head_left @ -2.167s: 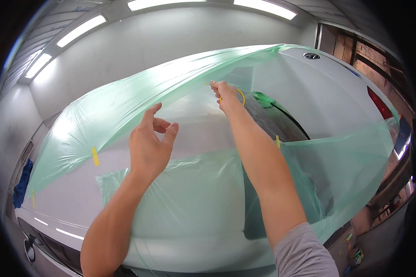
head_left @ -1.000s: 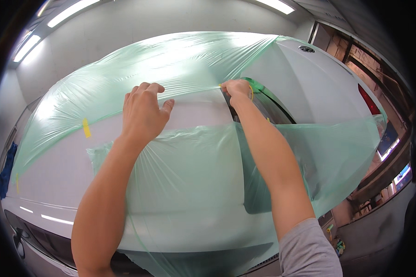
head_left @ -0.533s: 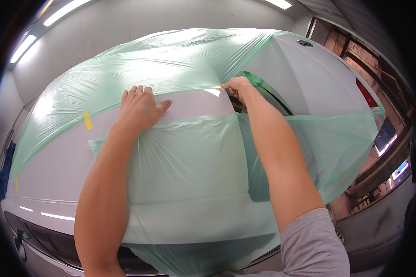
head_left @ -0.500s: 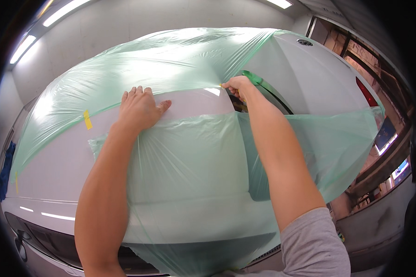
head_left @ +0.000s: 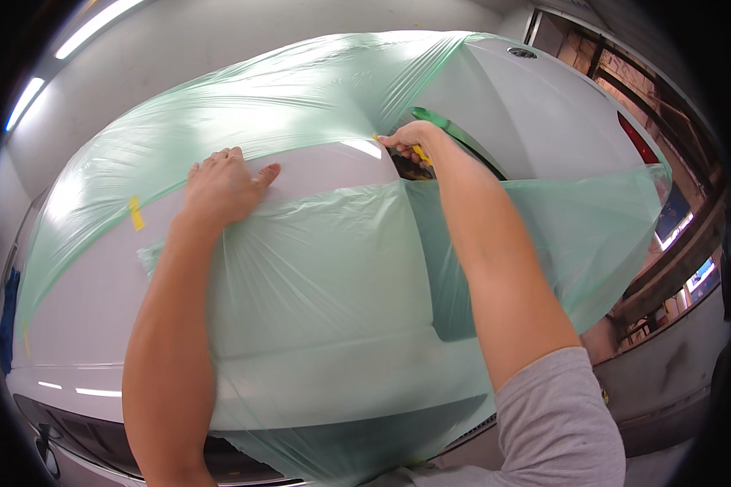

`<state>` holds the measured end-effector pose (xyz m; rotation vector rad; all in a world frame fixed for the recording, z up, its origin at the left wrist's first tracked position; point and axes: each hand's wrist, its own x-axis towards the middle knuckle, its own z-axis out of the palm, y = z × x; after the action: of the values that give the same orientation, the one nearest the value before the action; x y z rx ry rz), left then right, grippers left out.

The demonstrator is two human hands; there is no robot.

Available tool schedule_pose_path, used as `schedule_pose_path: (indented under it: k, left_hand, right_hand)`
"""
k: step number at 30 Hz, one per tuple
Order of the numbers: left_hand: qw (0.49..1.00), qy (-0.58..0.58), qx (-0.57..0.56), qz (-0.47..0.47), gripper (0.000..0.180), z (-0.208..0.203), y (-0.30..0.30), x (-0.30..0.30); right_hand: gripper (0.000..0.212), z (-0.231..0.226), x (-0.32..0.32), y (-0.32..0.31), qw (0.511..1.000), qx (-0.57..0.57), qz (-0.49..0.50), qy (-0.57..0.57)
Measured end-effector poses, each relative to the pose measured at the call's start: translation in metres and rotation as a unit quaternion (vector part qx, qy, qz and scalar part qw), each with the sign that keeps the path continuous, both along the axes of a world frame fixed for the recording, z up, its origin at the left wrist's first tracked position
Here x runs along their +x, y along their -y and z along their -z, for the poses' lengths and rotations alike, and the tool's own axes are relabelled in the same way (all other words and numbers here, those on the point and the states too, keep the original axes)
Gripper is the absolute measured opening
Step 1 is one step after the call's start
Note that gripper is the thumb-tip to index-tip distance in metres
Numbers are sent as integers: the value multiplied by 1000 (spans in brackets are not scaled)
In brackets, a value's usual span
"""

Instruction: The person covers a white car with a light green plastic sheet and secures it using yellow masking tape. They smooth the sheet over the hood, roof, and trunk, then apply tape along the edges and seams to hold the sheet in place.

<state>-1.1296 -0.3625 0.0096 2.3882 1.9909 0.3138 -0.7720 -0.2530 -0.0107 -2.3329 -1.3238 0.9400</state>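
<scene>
A white car is draped in thin green masking film. My left hand (head_left: 219, 187) lies flat with fingers spread on the edge of the upper film sheet (head_left: 244, 101), thumb on the bare white panel (head_left: 325, 166). At that sheet's corner, my right hand (head_left: 414, 146) pinches with thumb and forefinger, where a bit of yellow tape shows. More yellow tape (head_left: 421, 155) is tucked in its curled fingers; whether it is a roll or a strip is hidden. A second film sheet (head_left: 325, 268) hangs over the side below both hands.
A yellow tape strip (head_left: 136, 213) holds the upper sheet's edge on the left. Green tape (head_left: 443, 122) runs beside a dark opening behind my right hand. A red tail light (head_left: 638, 138) is at the far right, with shelving (head_left: 625, 81) beyond. Dark window glass lies along the bottom.
The whole view has shifted slightly, so the car sits a little higher and further left. Both hands keep nearly the same places on the film; the yellow tape in my right hand shows more.
</scene>
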Motion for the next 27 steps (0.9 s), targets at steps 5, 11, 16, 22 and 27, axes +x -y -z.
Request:
schedule_pose_path:
  k: [5,11,16,22,27]
  left_hand:
    - [1000,-21,16,6,78,4,-5,-1]
    - [998,-5,63,-12,72,5,-2,-4]
    - [997,4,71,-28,67,0,5,-1]
    - [995,19,98,21,61,1,3,1]
    - [928,273,154,201,55,9,-5,9]
  right_hand:
    - [71,7,11,19,999,19,29,40]
    - [63,9,18,24,987,72,-31,138]
    - [58,5,19,46,978,117,-35,167]
    - [53,7,-23,68,888,374,-163,211]
    - [77,-3,-85,123,831,459,-313,-31]
